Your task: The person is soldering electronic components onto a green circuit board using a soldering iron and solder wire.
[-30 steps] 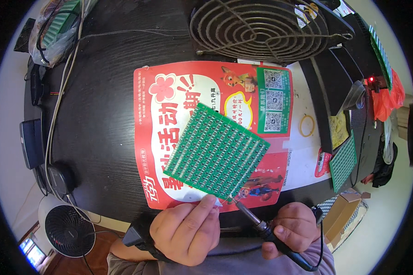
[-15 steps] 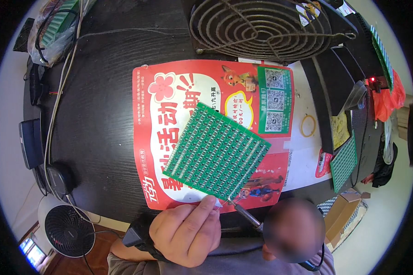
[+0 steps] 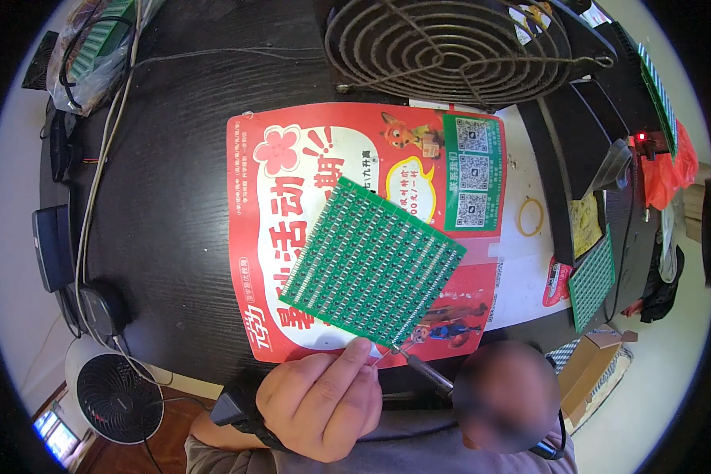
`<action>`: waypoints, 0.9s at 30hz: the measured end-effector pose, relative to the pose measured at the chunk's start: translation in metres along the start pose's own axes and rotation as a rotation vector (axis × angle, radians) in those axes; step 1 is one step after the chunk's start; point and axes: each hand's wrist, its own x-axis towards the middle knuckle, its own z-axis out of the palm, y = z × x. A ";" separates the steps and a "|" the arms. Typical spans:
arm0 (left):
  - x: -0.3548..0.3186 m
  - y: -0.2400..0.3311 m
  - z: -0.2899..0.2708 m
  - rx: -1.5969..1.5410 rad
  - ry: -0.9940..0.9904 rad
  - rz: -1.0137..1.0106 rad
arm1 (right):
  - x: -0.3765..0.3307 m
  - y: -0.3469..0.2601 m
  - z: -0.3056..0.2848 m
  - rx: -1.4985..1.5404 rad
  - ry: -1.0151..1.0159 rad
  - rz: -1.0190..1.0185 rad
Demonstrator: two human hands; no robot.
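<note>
A green circuit board (image 3: 375, 265) with rows of small components lies tilted on a red and white printed sheet (image 3: 249, 197). My left hand (image 3: 320, 407) is closed at the board's near corner, its index fingertip by the edge. It pinches what looks like a thin strand of solder wire (image 3: 383, 359), only partly visible. From the right, a soldering iron (image 3: 428, 373) points its tip at that same corner. Its handle runs into my right hand (image 3: 502, 407), which is largely covered by a blurred patch; the fingers seem wrapped round the handle.
A large fan with a wire guard (image 3: 450, 59) stands at the back. At right are a yellow sponge (image 3: 586, 225), another green board (image 3: 592, 280), a rubber band (image 3: 531, 217) and an open cardboard box (image 3: 596, 371). Cables (image 3: 95, 189) run down the left side, above a round fan (image 3: 118, 395).
The soldering iron and my right hand have shifted slightly, with the iron's tip still at the board's corner. My left hand and the board stay nearly in place.
</note>
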 end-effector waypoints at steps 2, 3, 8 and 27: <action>-0.001 0.001 -0.001 0.010 -0.002 -0.020 | -0.001 0.000 0.002 -0.003 0.008 0.007; -0.002 0.000 -0.001 0.013 -0.003 -0.021 | -0.002 0.001 0.003 -0.011 0.016 0.014; -0.001 -0.001 0.000 0.007 0.002 -0.006 | -0.002 -0.003 0.005 0.008 0.070 0.044; 0.002 0.001 -0.004 -0.031 -0.045 -0.010 | 0.001 -0.002 0.007 0.028 0.068 0.030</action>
